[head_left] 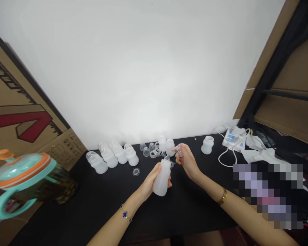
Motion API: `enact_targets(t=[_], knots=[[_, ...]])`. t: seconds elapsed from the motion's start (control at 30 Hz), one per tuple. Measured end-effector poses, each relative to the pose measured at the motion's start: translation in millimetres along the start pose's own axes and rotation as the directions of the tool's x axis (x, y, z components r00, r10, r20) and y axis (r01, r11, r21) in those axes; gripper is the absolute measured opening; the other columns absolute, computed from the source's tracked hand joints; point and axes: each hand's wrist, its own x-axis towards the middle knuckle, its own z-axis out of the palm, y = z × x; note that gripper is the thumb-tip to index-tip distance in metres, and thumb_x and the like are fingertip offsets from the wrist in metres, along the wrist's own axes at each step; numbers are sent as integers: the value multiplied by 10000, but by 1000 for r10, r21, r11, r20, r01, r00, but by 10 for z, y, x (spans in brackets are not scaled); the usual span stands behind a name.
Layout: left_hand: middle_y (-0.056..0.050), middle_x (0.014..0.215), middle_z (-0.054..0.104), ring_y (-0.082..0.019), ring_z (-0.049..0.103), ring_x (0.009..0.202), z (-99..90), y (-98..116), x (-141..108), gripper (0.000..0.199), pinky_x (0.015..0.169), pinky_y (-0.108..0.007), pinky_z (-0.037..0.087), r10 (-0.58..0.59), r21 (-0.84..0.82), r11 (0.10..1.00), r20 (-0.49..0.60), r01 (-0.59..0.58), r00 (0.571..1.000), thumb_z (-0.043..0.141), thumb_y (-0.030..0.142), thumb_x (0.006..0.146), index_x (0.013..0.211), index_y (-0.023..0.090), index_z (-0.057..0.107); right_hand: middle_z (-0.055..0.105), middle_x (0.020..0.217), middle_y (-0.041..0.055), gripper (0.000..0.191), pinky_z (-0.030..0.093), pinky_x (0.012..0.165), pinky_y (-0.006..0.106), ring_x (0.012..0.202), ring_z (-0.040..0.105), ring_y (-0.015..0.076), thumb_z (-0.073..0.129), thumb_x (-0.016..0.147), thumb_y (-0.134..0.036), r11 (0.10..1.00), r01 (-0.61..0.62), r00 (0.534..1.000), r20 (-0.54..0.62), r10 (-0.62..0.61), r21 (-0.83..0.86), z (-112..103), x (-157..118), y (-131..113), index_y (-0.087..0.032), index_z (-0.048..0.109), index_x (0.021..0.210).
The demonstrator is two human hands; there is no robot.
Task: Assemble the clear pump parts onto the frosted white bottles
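Observation:
My left hand (150, 179) is wrapped round a white translucent baby bottle (161, 181), tilted a little to the right, with a clear teat on its top. Just above and to the right, my right hand (187, 159) pinches a clear dome cap (179, 149), apart from the bottle. Behind the hands stand open bottle bodies (170, 146), with clear caps (146, 150) and white rings (153, 154) beside them. A flat clear disc (136, 172) lies left of my left hand. Capped baby bottles (99, 164) are grouped at the left.
One open bottle body (207, 145) stands alone to the right. Further right are a white power strip (234, 138) with cables and some white paper (261, 155). A large teal-lidded jug (28, 177) is at the left, before a cardboard box (17, 109). A white wall (154, 75) rises behind the black table (105, 208).

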Motion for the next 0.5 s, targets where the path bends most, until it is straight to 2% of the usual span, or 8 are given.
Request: enact_targets(t=[0.13, 0.3, 0.5], knots=[[-68, 814, 679, -234, 700, 650, -31, -19, 28, 500, 637, -336, 533, 26, 21, 999, -13, -26, 1000, 605, 622, 863, 1067, 181, 487, 667, 917, -10, 368, 340, 450, 201, 554, 462, 88, 619, 873, -584, 999, 8, 999, 47, -5, -53, 78, 21, -27, -244, 500, 946], [-60, 804, 678, -216, 697, 585, -40, -68, 47, 496, 565, -298, 522, 31, 35, 999, 9, -31, 999, 581, 619, 881, 1070, 173, 476, 679, 846, -13, 397, 345, 473, 214, 557, 488, 101, 637, 851, -608, 999, -6, 999, 44, 8, -54, 120, 102, 53, -244, 524, 963], [-56, 798, 677, -196, 689, 557, -49, -110, 79, 497, 526, -267, 516, 27, 45, 999, 13, -27, 1000, 554, 629, 894, 1060, 169, 467, 683, 801, -13, 433, 473, 685, 261, 780, 627, 162, 649, 824, -666, 998, -55, 998, 33, 54, 44, 264, 75, 106, -243, 607, 910]])
